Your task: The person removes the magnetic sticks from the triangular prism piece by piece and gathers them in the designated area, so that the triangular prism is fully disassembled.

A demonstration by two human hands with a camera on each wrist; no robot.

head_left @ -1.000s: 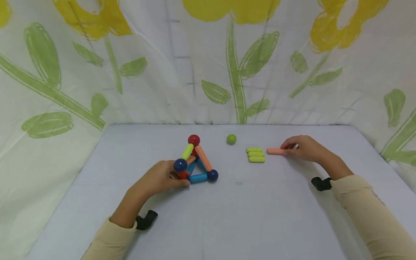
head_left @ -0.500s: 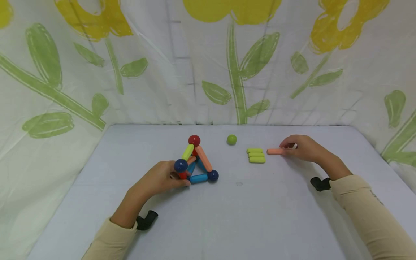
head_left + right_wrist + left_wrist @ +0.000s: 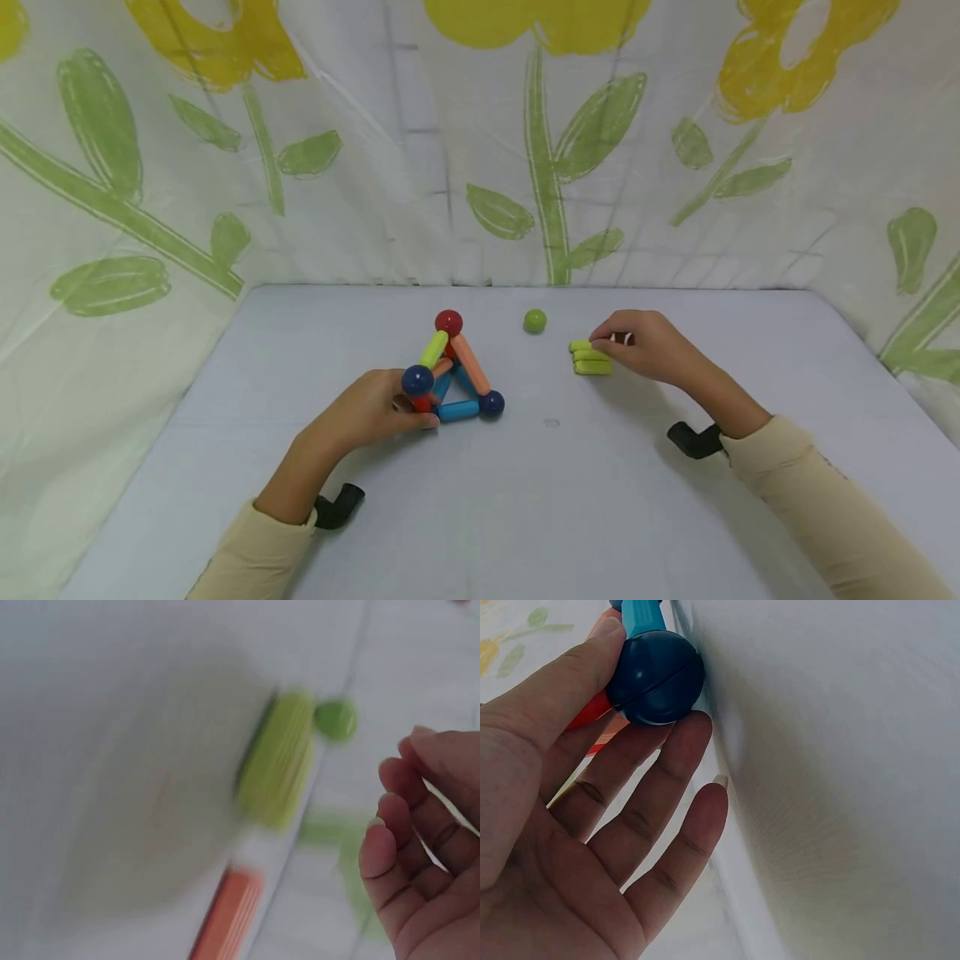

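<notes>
Ball-and-stick frame [image 3: 470,364] sits left of centre, toward worktop's [image 3: 555,500] far edge; L-hand grip [image 3: 378,408] is around its near-left corner. R-hand grip [image 3: 641,342] by lime rods [image 3: 585,357], fingers loosely bent, nothing held. Prob light, stiff, bit slick imo; joints may pop, so pinch rods mid-length.

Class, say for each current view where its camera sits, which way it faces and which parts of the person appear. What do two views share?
Head: worn on the head, facing forward and down at the white table; left hand, right hand and sleeves show.
Left wrist: worn there, facing a dark blue ball; only the left hand shows.
Right wrist: worn there, facing blurred yellow-green sticks and an orange stick; only the right hand shows.
Head and right wrist views share the green ball.
</notes>
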